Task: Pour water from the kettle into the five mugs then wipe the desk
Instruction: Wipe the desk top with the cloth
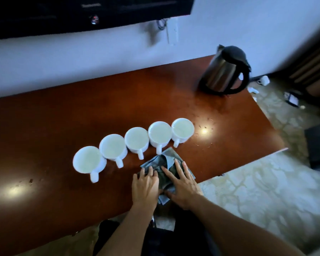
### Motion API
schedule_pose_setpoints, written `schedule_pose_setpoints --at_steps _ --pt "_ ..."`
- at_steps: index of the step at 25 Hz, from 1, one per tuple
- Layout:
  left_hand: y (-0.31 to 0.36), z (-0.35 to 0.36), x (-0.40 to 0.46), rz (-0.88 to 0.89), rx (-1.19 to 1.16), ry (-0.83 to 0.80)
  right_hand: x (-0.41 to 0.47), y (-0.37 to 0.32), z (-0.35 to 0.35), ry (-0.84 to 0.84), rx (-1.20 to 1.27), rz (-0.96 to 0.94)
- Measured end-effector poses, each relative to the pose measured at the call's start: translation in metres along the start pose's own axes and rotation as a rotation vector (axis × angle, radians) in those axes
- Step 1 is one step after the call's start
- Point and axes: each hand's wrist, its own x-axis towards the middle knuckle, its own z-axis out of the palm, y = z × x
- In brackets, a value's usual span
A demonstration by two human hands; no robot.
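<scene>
We see a crumpled grey-blue cloth (pixel 167 168) lying on the brown desk (pixel 63 111) near its front edge, just beside the mug handles. The left hand (pixel 146 185) presses flat on the cloth's left part, fingers straight and spread, grasping nothing. The right hand (pixel 181 183) lies flat on the cloth's right part, fingers likewise extended, released rather than clenched.

At 11 o'clock from the cloth, five white mugs (pixel 137 140) stand upright in a touching row that runs diagonally from 9 o'clock toward 1 o'clock, each holding pale liquid, handles turned toward the front edge.

At 1 o'clock, well apart from the mugs, a steel kettle (pixel 224 71) with black lid and handle stands at the desk's far right corner, near the white wall (pixel 81 58). Small droplets (pixel 203 124) dot the desk between kettle and mugs.

Beyond the desk at 3 o'clock lies patterned flooring (pixel 266 191), with small white objects (pixel 263 80) near the kettle.
</scene>
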Motion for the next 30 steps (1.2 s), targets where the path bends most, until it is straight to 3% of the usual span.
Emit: schedule_pose_setpoints --at_steps 8,13,25,30 --pt "0.174 -0.037 0.092 0.07 0.018 0.055 0.009 0.169 -0.066 0.049 0.058 0.166" --pt "0.23 -0.072 0.163 0.023 0.026 0.087 0.056 0.232 -0.12 0.057 0.12 0.184" --pt "0.226 -0.137 0.28 0.029 0.037 0.18 0.14 0.25 -0.198 0.053 0.063 0.238" --pt "0.223 -0.145 0.29 0.045 0.016 0.125 0.143 0.247 -0.209 0.017 0.027 0.24"
